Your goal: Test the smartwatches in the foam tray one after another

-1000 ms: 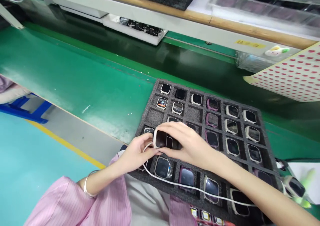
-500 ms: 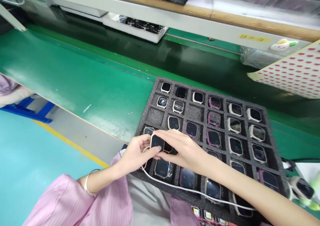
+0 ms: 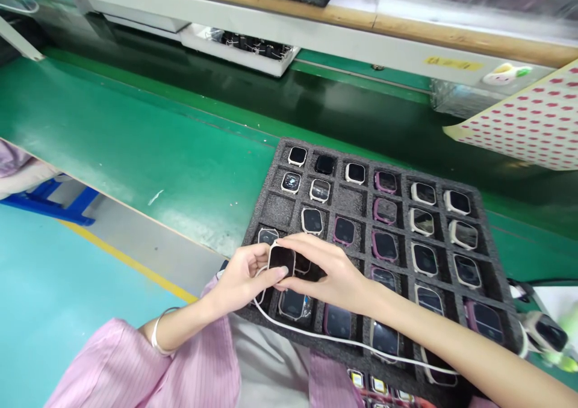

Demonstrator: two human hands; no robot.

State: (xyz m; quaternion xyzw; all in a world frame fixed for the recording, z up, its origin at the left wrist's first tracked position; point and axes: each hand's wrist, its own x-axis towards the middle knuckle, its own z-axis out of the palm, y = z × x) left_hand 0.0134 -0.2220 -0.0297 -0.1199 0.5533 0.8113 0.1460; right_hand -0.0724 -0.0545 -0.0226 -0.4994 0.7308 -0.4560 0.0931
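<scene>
Both my hands hold one smartwatch (image 3: 280, 260) with a dark screen and a light frame, above the near left part of a grey foam tray (image 3: 276, 210). My left hand (image 3: 244, 275) grips its left side, thumb lying on the lower screen. My right hand (image 3: 332, 269) closes on its right side, fingers along the top edge and thumb underneath. A white cable (image 3: 316, 336) runs from beside my left fingers across the tray's near side to the right. Other watches (image 3: 383, 245), in light and purple frames, sit in the tray's compartments around my hands.
The tray stands on a green bench (image 3: 158, 143). A raised shelf (image 3: 271, 11) crosses the back, with a white box of small parts (image 3: 244, 50) beneath it. At the right lies another watch (image 3: 546, 333). A dotted sheet (image 3: 528, 119) hangs at the right. More watches show below the tray.
The view has shifted slightly. Both hands stay on the same watch, with hardly any movement.
</scene>
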